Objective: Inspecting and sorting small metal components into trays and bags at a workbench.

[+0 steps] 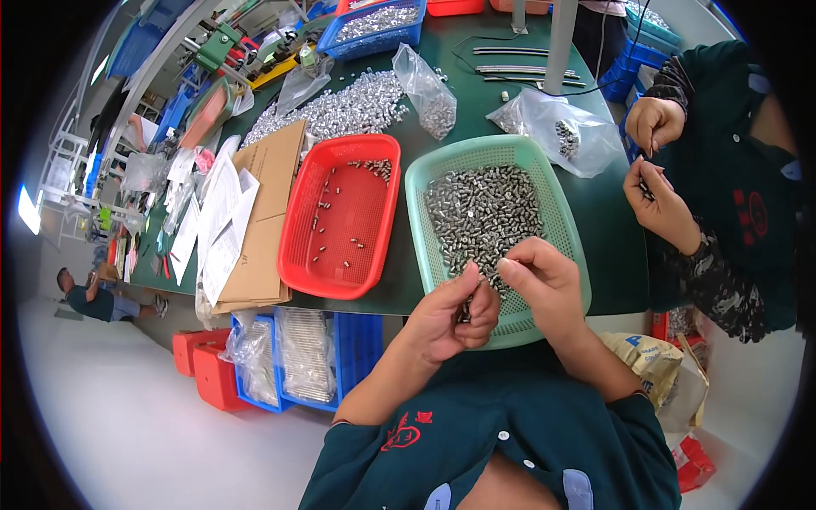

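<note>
1. Head view, hands: the left hand [450,314] comes up from the lower edge and is curled over the near rim of the green tray [425,183]. Its fingers are bunched around a few small metal parts [466,313], thumb and forefinger pressed together.
2. The right hand [544,285] sits just right of the left one, also over the near part of the green tray. Its thumb and forefinger tips are pinched together beside the left fingertips; whether a part sits between them I cannot tell.
3. The green tray holds a loose heap of small grey metal pieces [484,212], thickest in its middle and far half.
4. Just left of the green tray lies a red tray [297,246] with only a scatter of the same pieces [374,167], most near its far corner.
5. Beyond the red tray, a pile of silvery parts [340,106] lies loose on the dark green table [608,238], with a blue crate [374,25] of more parts behind it.
6. Clear plastic bags [561,132] lie beyond the green tray.
7. To the right of the green tray, another person's two hands [654,161] are held close together above the table edge.
</note>
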A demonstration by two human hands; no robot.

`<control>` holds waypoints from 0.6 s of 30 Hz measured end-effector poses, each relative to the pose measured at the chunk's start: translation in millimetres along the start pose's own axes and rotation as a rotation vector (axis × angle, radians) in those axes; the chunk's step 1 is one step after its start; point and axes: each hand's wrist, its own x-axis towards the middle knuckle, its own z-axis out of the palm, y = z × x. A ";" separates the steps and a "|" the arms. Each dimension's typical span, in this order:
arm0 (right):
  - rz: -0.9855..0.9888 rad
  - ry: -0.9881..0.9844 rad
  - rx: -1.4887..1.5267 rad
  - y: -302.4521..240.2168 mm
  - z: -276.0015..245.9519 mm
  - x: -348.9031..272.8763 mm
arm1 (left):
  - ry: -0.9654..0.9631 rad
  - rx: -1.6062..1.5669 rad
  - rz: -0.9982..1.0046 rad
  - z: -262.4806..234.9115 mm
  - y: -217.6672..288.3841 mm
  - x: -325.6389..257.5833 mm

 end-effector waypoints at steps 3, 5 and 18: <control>-0.010 -0.031 -0.048 -0.4 -2.7 0.6 | -0.005 -0.018 0.004 -0.5 -0.4 0.7; -0.025 -0.055 -0.100 -0.4 -6.0 2.9 | -0.024 0.012 0.013 -4.6 1.0 0.4; 0.262 -0.077 0.212 7.9 -13.1 -1.4 | 0.059 0.096 -0.014 7.6 1.9 3.6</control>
